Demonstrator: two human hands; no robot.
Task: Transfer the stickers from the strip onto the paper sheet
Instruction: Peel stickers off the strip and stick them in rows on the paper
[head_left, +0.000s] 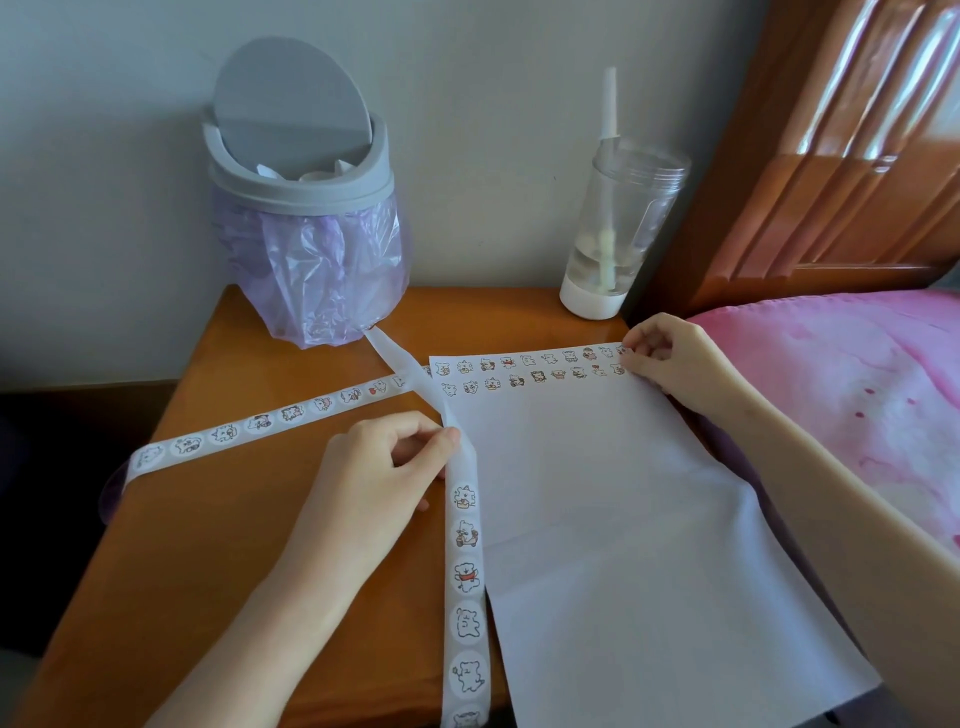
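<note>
**Hands on strip and sheet**

Left hand (382, 462) pinches the strip (466, 577), which crosses the desk (218, 519). Two sticker rows line the sheet (623, 519) top. Right hand (662, 353) fingertips press its far right corner.

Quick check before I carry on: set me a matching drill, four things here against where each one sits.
Things:
1. bin
2. bottle
3. left hand
4. right hand

Places:
A. at the paper sheet's far right corner
B. pinching the sticker strip
C. table's back left, purple liner
D. table's back right, by the headboard

Pairs: 1-C, 2-D, 3-B, 4-A
</note>
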